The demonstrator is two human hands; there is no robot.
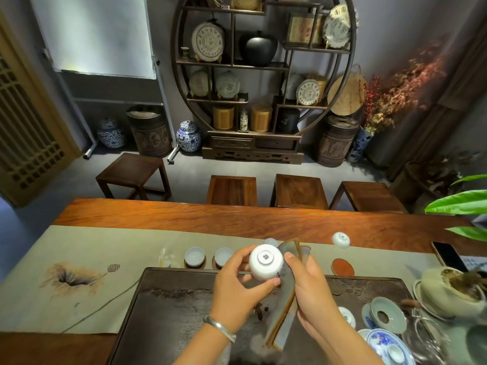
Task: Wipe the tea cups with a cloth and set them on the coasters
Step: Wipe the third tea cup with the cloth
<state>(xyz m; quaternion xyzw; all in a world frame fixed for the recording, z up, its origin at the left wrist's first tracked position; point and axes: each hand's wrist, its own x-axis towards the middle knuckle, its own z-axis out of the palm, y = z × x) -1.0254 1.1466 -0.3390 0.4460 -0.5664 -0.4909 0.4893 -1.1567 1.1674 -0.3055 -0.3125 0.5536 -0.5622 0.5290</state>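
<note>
My left hand grips a white tea cup turned so its marked base faces me, above the dark tea tray. My right hand holds a long folded grey-brown cloth against the cup's right side. Two pale cups stand upright on dark coasters on the runner to the left. Another white cup lies upside down further right. An empty red-brown coaster lies right of my hands. Another cup's rim peeks out behind the held cup.
A phone lies at the table's right. A lidded pot of tea leaves, a strainer, a blue-and-white saucer and a glass pitcher crowd the tray's right end. Wooden stools stand beyond the table.
</note>
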